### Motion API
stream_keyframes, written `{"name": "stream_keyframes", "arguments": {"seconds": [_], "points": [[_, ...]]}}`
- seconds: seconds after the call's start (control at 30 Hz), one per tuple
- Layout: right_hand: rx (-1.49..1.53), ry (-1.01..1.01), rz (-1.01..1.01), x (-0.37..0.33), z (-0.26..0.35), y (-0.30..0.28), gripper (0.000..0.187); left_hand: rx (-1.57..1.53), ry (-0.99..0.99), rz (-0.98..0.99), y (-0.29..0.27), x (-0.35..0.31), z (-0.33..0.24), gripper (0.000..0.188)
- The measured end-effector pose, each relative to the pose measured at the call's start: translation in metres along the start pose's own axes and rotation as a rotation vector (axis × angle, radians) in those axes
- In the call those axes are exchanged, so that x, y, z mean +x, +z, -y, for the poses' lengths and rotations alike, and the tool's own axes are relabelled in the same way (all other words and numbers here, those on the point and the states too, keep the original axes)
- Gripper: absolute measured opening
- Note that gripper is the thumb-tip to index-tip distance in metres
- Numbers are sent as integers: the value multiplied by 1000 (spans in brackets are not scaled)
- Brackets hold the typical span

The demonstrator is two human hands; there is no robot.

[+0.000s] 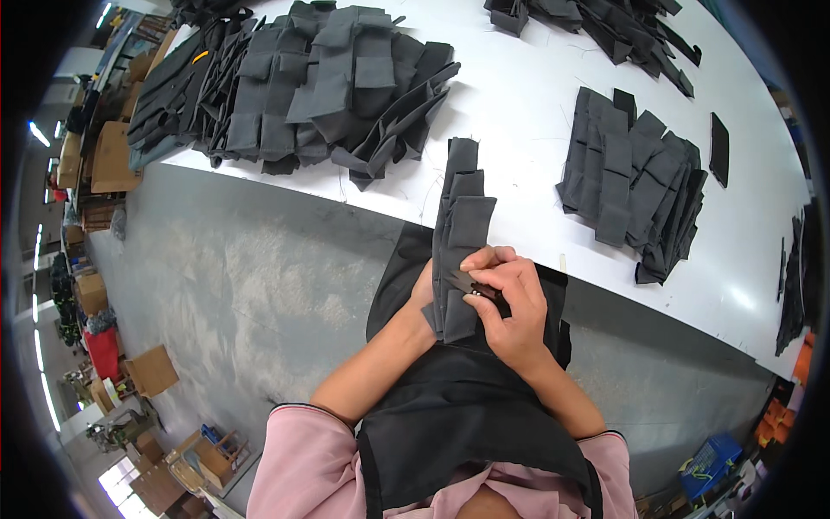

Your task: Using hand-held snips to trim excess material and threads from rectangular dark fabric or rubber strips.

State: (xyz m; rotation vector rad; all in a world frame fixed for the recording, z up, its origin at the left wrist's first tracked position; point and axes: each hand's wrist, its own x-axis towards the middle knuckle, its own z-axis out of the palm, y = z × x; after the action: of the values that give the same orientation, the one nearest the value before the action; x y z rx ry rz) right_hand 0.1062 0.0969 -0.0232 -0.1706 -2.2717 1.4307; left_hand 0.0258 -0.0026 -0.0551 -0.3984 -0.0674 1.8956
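Observation:
A long strip of dark grey fabric pieces [461, 227] runs from the white table [527, 112] down to my lap. My left hand [424, 290] grips its lower end from behind, mostly hidden by the cloth. My right hand [512, 303] lies on the front of the strip and holds a small black thread snipper [477, 287], its tip against the fabric near my left fingertips. I wear a black apron over pink sleeves.
A large heap of grey fabric pieces [303, 82] covers the table's left part. A smaller stack [631, 186] lies at the right, another [605, 26] at the far edge. Grey floor, cardboard boxes [151, 370] and a blue crate [711, 463] lie below.

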Motion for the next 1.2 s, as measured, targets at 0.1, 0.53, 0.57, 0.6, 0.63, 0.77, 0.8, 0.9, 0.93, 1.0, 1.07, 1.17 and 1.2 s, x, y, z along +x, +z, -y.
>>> {"name": "stream_keyframes", "arguments": {"seconds": [0.1,0.53,0.57,0.6,0.63,0.77,0.8,0.9,0.93,1.0,1.07,1.17,1.2], "points": [[-11,-16,21,-2,2,-2,28,83,19,23,-2,0,2,36],[-154,-104,23,0,16,-17,29,140,7,157,4,4,5,36],[-152,-104,24,1,16,-17,29,141,10,156,6,2,5,36],[-181,-133,24,2,16,-18,29,155,-7,74,12,1,6,36],[-211,-162,24,3,15,-18,29,170,-23,-8,15,0,7,36],[-240,-230,17,9,13,-19,29,-19,-72,-8,13,-1,10,35],[-210,-220,41,9,12,-20,29,-36,-83,45,15,-1,10,34],[-165,-204,76,10,9,-20,29,-31,-85,70,13,-1,9,32],[-152,-197,86,9,9,-21,29,-10,-76,43,12,-1,9,31],[-130,-165,89,8,9,-21,29,-15,-85,-25,18,-3,9,33],[-106,-132,90,8,9,-21,29,-20,-93,-94,16,-2,9,35],[-132,-171,94,9,10,-20,27,-103,-107,44,3,-4,8,34],[-74,-121,110,11,11,-20,26,-34,-72,19,4,-4,8,32]]}}
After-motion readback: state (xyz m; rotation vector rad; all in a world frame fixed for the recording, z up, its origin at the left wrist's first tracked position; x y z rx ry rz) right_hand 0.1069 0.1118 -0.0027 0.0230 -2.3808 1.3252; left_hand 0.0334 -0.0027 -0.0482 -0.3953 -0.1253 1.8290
